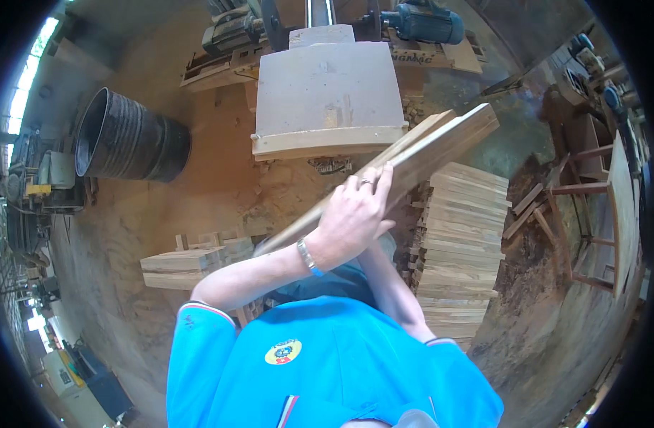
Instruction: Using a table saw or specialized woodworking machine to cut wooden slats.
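Observation:
Long wooden boards (452, 143), at least two side by side, slant across in front of me from lower left to upper right. My left hand (352, 217) is closed over them, its fingers across their upper edges; a ring and a metal wristband show on it. My right forearm (391, 285) rises behind the left hand. The boards and the left hand hide my right hand, so its fingers cannot be made out. Under the boards' far end, to the right, stands a tall stack of wooden strips (462, 242).
A machine with a pale flat table (327, 93) stands ahead, with a blue motor (430, 27) at its right. A dark metal drum (138, 135) is at the left. More stacked wood (181, 267) lies near my left elbow. A wooden frame (591, 214) stands far right.

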### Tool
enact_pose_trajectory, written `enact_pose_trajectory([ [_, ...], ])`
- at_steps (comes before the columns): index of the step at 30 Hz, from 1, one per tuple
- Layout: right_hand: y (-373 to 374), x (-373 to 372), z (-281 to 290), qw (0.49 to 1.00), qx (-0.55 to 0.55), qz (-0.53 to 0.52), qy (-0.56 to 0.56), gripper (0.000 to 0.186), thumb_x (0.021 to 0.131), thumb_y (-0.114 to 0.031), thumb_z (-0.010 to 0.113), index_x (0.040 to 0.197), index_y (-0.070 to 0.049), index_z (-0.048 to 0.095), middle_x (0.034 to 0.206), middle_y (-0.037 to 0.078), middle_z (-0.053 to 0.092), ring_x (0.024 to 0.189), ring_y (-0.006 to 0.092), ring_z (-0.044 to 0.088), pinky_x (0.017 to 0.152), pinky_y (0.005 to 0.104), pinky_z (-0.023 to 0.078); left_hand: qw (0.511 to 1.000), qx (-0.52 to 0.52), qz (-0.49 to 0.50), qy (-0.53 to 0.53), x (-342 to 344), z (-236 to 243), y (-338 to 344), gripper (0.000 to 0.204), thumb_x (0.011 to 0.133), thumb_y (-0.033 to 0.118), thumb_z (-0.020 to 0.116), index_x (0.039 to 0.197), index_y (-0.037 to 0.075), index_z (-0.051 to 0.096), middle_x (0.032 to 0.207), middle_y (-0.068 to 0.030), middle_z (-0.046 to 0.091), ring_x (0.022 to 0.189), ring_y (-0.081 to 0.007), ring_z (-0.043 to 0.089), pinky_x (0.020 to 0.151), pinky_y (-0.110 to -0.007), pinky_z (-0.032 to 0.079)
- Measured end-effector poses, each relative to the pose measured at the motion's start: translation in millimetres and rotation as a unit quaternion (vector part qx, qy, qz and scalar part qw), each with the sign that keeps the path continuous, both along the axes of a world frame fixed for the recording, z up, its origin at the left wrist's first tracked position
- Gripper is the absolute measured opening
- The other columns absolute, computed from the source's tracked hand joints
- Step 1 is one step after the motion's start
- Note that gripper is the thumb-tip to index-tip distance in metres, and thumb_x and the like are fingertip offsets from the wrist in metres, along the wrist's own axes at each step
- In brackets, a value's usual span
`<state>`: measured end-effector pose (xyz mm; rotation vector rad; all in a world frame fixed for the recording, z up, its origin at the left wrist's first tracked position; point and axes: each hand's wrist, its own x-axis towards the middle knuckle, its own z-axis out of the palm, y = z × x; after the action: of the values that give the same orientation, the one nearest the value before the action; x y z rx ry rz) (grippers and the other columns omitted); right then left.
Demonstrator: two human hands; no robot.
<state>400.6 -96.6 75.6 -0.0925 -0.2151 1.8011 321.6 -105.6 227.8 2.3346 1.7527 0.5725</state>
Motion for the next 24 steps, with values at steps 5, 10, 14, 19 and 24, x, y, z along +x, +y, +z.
enact_pose_trajectory([
  [5,113,-52,19,0.996,0.041,0.021,0.07,0.065,0.085,-0.064,0.041,0.123,-0.011,0.05,0.104,0.01,0.057,0.103,0.024,0.054,0.096,0.0396,0.041,0.999,-0.038,-0.002,-0.014,-49,-1,87,0.086,0.064,0.008,0.07,0.142,0.014,0.035,0.112,-0.0146,0.052,0.097,-0.0312,0.055,0.081,-0.039,0.046],
  [10,169,-102,63,0.962,-0.217,-0.057,-0.155,0.084,0.082,-0.079,0.021,0.136,-0.017,0.039,0.126,0.011,0.048,0.121,0.025,0.045,0.102,0.0398,0.035,0.999,-0.04,-0.007,-0.005,-96,-15,178,0.065,0.074,0.011,0.062,0.136,0.015,0.043,0.098,-0.015,0.059,0.085,-0.0299,0.06,0.072,-0.039,0.049],
  [14,200,-127,18,0.96,-0.236,-0.029,-0.147,0.115,0.064,-0.088,0.044,0.146,-0.012,0.019,0.143,0.01,0.028,0.135,0.0264,0.026,0.11,0.0456,0.023,0.989,-0.137,-0.057,-0.01,-144,-29,243,0.073,0.065,0.005,0.065,0.135,0.015,0.046,0.092,-0.014,0.061,0.087,-0.0307,0.061,0.076,-0.04,0.05],
  [19,219,-146,-15,0.916,-0.321,-0.073,-0.227,0.115,0.066,-0.085,0.048,0.142,-0.004,0.023,0.142,0.016,0.027,0.132,0.0294,0.027,0.107,0.0521,0.025,0.975,-0.184,-0.116,-0.052,-178,-65,310,0.072,0.057,0.016,0.073,0.128,0.015,0.055,0.101,-0.0164,0.065,0.095,-0.0313,0.063,0.084,-0.038,0.051],
  [24,208,-153,-16,0.896,-0.357,-0.062,-0.256,0.096,0.076,-0.078,0.047,0.142,-0.01,0.029,0.143,0.011,0.032,0.132,0.0272,0.03,0.11,0.0522,0.018,0.914,-0.361,-0.127,-0.137,-217,-108,354,0.076,0.055,0.025,0.078,0.127,0.011,0.057,0.111,-0.0174,0.064,0.1,-0.0269,0.063,0.089,-0.033,0.049],
])
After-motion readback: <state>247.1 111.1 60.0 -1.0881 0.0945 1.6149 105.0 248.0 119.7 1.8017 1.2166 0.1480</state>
